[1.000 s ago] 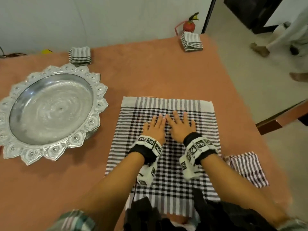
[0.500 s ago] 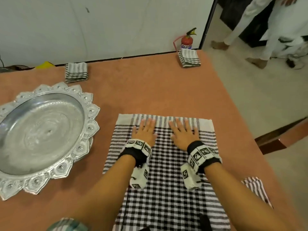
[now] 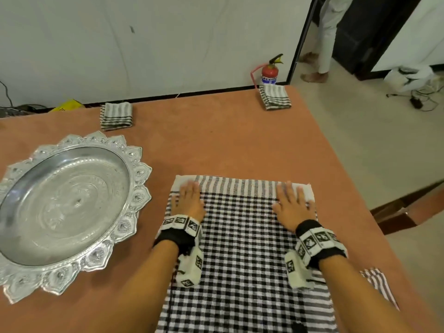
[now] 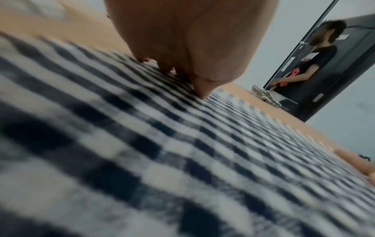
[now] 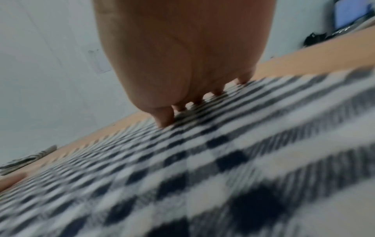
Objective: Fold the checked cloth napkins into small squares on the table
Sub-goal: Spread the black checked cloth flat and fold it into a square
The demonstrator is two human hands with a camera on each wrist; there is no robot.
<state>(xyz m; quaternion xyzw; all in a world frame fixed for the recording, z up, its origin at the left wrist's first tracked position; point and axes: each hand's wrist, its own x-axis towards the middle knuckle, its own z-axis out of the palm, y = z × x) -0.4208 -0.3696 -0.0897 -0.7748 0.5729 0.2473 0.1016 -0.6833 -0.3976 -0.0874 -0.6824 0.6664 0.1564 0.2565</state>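
Both flat: left hand and right hand press napkin far corners onto tabletop, fingers straight, grasping nothing.

L fingers flat on checked napkin

A large black-and-white checked cloth napkin lies spread flat on the near middle of the orange-covered table. The left hand lies flat on its far left corner, the right hand on its far right corner, well apart. Left of the napkin stands a round embossed silver metal tray. One folded striped napkin square lies behind the tray at the table's far edge; another folded square lies on the far right corner, with a small red fire extinguisher on the floor behind it. A striped cloth lies beneath the right forearm, right of the spread napkin.
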